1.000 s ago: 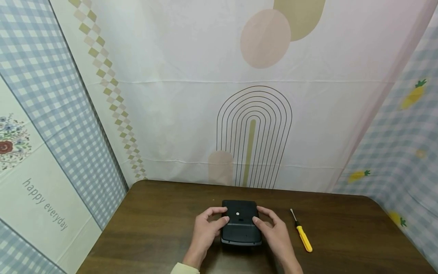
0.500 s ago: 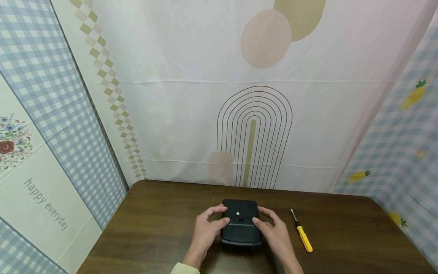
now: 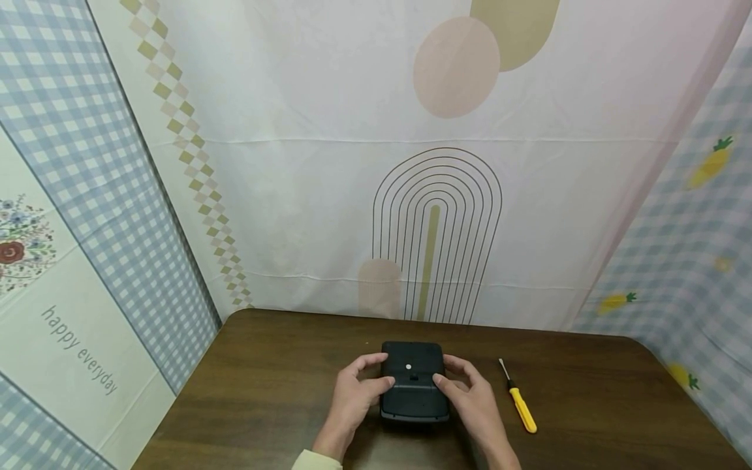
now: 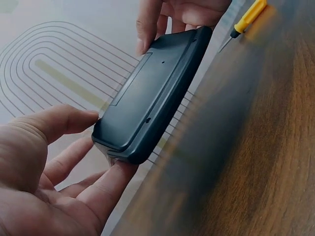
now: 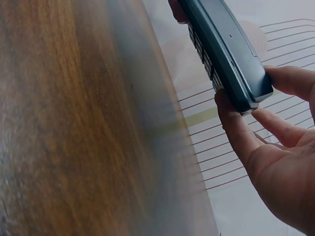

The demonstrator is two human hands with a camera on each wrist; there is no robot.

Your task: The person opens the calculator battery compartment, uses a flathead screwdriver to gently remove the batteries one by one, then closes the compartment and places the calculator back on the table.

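"What are you seeing of the grip?"

"I'm watching both hands at once. The person's left hand [image 3: 355, 395] is pinching one long side of a black device [image 3: 414, 401], its thumb lying on the upper face and its other fingers reaching along the side and underneath. The right hand [image 3: 474, 399] is pinching the opposite side in much the same way."

"And where is the device sitting?"

"It isn't sitting; the hands are holding it up between them, clear of the brown table [image 3: 264, 385]. From the wrist views I'm seeing a gap beneath it."

"Which way is it facing?"

"Back upward. In the right wrist view I'm making out rows of keys [image 5: 201, 51] on the underside. On top, a small white dot [image 3: 408, 367] is showing between the hands, and from the left wrist I'm picking out a rectangular panel outline [image 4: 133, 78]."

"What else is lying about?"

"A screwdriver [image 3: 520, 406] is resting on the table, just beyond the right hand on its outer side and not touching it. Its yellow handle is pointing toward the person, its metal tip away. A pale yellow sleeve [image 3: 317, 461] is showing at the left wrist, and behind the table a white patterned cloth [image 3: 305, 209] is hanging."
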